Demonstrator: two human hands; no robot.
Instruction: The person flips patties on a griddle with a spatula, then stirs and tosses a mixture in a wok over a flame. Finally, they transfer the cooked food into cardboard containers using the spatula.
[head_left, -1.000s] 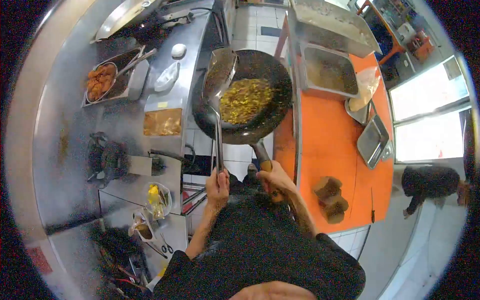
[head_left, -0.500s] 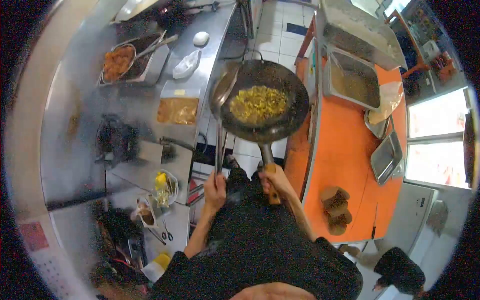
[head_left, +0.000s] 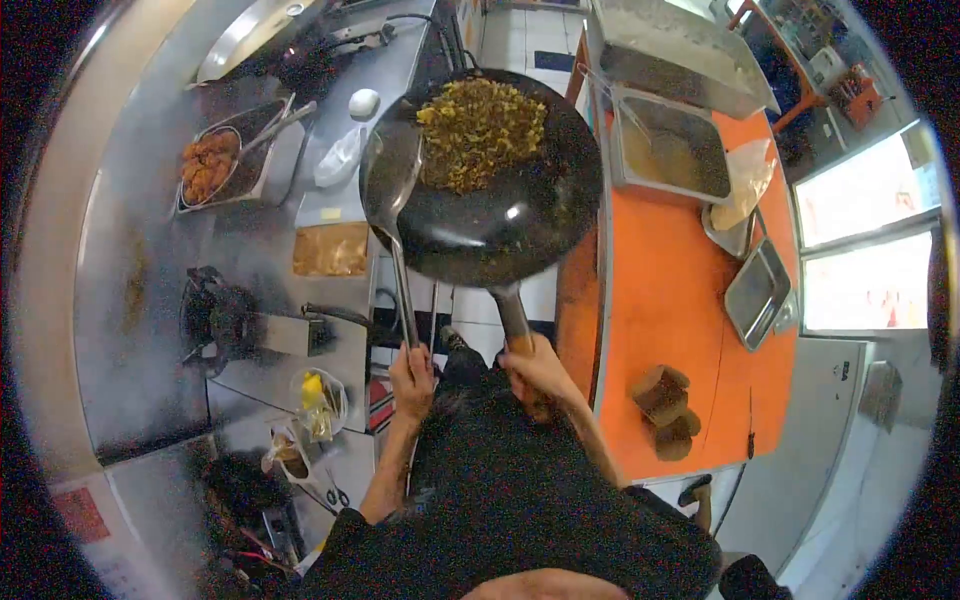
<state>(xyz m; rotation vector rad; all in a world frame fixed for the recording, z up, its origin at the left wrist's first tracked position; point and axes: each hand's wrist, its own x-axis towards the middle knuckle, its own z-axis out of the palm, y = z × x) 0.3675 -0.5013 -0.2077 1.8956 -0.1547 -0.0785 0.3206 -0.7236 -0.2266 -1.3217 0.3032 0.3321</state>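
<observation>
My right hand (head_left: 537, 370) is wrapped round the wooden handle of a dark wok (head_left: 480, 232), which I hold up in front of me between the two counters. A mound of chopped yellow-and-brown cooked food (head_left: 482, 130) sits toward the wok's far side. In my left hand (head_left: 409, 382) is the long metal handle of a ladle (head_left: 396, 195). Its bowl overlaps the left inside wall of the wok in this view, left of the food.
On the steel counter at left are a strainer of fried pieces (head_left: 208, 165), a brown packet (head_left: 331, 249), a burner (head_left: 212, 315) and scissors (head_left: 338, 498). The orange table (head_left: 655, 310) at right bears open brown boxes (head_left: 665, 408) and metal trays (head_left: 760, 293). A person's foot (head_left: 695, 490) shows at lower right.
The food has shifted to the wok's far side, and the wok's inside now faces me more. Wok and ladle appear farther up and slightly left. The person at lower right has moved mostly out of view.
</observation>
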